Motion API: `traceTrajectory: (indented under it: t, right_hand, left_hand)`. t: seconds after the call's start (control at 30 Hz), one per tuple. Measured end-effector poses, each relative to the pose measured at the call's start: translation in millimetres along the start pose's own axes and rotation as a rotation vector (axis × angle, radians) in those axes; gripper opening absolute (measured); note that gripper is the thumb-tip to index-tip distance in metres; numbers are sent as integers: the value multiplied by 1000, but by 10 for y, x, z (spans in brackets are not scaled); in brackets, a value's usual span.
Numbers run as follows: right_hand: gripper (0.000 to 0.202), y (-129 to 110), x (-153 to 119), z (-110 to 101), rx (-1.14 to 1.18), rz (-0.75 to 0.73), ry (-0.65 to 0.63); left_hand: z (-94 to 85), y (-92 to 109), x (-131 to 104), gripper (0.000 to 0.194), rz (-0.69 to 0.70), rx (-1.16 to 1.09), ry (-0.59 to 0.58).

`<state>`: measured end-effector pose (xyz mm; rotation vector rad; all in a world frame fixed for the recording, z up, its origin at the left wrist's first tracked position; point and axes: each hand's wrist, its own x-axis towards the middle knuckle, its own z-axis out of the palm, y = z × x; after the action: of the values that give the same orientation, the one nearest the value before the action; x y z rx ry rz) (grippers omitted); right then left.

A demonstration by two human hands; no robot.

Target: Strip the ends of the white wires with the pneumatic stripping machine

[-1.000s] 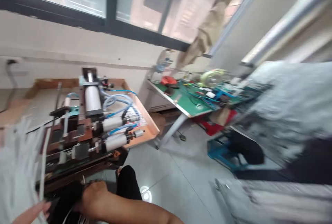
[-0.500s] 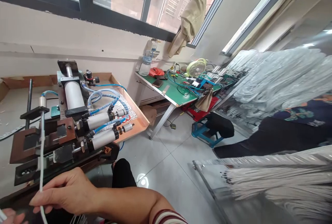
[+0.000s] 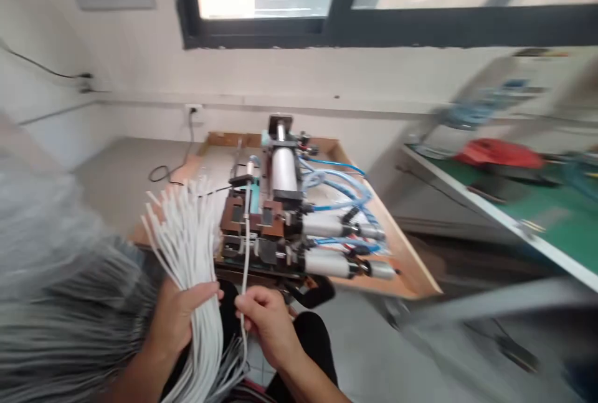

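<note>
My left hand [image 3: 180, 319] grips a thick bundle of white cables [image 3: 187, 247] whose cut ends fan upward. My right hand [image 3: 266, 319] pinches a single white cable [image 3: 245, 247] between thumb and fingers. That cable runs straight up into the brown clamp block of a pneumatic machine [image 3: 284, 216]. The machine has silver cylinders and blue air hoses, and it sits on a wooden tray table [image 3: 402, 266] in front of me.
A large heap of grey-white cables [image 3: 60, 291] fills the left side. A green-topped workbench [image 3: 527, 210] with a red object stands at the right, blurred. A window and a white wall are behind the machine. Grey floor lies below right.
The view swung left, from the bench and cable racks to the machine. My left hand came into view with the bundle. My right hand still holds the single cable at the machine.
</note>
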<state>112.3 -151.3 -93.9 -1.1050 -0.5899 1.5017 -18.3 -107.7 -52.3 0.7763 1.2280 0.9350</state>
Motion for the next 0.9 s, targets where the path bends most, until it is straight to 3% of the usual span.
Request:
traceTrajectory:
  t: [0.13, 0.33, 0.9]
  right_hand:
    - [34, -8, -43, 39, 40, 43, -3]
    - [39, -34, -111, 77, 67, 64, 46]
    - [34, -157, -5, 86, 13, 55, -27]
  left_hand:
    - [-87, 73, -66, 16, 146, -35, -24]
    - [-36, 80, -87, 13, 161, -15, -48]
    - [24, 150, -138, 15, 185, -32, -102]
